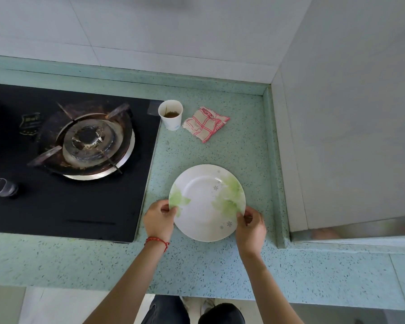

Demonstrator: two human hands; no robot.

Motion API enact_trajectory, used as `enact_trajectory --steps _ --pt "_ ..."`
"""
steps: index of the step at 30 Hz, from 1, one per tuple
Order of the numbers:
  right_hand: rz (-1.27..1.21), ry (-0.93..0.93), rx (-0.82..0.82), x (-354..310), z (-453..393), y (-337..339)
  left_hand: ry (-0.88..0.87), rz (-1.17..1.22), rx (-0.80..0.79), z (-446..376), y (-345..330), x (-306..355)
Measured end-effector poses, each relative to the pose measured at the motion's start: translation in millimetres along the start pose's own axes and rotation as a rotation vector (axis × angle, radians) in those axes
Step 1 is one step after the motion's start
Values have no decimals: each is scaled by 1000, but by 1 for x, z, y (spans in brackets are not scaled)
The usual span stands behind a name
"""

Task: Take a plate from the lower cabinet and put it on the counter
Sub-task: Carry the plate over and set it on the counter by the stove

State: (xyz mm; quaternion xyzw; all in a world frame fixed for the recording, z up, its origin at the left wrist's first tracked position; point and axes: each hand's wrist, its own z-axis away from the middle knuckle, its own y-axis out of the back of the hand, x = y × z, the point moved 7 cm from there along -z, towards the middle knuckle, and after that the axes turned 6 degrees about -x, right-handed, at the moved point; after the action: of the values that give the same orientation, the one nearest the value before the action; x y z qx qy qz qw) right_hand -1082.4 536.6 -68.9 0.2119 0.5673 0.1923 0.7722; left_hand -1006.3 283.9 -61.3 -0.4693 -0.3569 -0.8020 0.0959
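Speckled teal counter, white tiled wall behind; black gas hob on left, one burner fully seen; one plate, white, round, green leaf print, on counter right of hob; left hand and right hand pinch opposite near rims; one paper cup; one checked cloth.

Home kitchen
A gas stove is set into a speckled green counter, left of the gripped plate; tiled wall beyond.
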Motion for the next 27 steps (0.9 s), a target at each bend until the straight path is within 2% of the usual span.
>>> enact_trajectory --steps 27 --pt "63 -11 -52 -17 -25 -5 -1 -22 -32 -22 -5 17"
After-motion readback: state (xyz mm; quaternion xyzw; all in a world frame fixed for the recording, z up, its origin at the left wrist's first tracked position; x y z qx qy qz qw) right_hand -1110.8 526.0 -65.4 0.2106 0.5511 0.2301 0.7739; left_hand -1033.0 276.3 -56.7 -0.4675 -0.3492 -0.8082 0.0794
